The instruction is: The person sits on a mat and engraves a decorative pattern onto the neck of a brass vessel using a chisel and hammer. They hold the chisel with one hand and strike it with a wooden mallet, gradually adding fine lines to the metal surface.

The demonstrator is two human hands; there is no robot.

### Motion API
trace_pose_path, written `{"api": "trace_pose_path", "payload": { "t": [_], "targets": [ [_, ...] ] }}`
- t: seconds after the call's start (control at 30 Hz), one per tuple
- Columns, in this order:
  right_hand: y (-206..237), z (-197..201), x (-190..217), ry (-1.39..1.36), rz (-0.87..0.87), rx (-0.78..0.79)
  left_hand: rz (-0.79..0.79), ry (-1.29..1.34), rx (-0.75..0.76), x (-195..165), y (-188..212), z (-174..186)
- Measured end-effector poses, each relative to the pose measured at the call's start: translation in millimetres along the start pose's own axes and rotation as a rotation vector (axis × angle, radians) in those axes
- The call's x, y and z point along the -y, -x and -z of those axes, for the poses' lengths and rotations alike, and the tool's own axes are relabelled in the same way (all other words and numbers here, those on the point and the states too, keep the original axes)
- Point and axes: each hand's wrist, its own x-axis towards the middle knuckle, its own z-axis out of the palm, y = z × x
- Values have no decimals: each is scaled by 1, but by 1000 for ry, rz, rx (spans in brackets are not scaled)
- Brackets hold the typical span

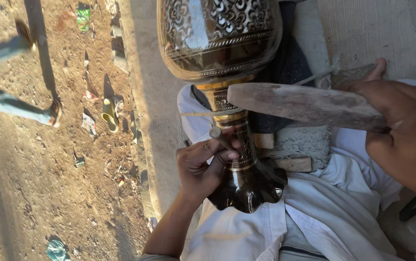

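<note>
A tall engraved brass vase (217, 34) lies across my lap, its scalloped dark foot (249, 188) toward me and its patterned neck (239, 140) in the middle. My left hand (203, 166) holds a small metal punch (216, 133) against the neck and rests on the vase. My right hand (401, 130) grips a wooden mallet (304, 104) held over the neck, its blunt end near the punch.
White cloth (324, 212) covers my lap. A grey block (297, 142) and a wooden piece (292, 164) sit under the vase. At left lies dirt ground (34, 183) with litter, a yellow sandal (109, 116), and another person's legs (9, 104). A concrete ledge (147, 96) runs between.
</note>
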Motion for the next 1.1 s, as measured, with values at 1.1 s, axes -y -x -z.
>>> {"api": "trace_pose_path", "payload": {
  "t": [1.1],
  "targets": [
    [39, -95, -23, -288, -477, -60, -129, -189, 173, 10, -5, 53]
  ]
}}
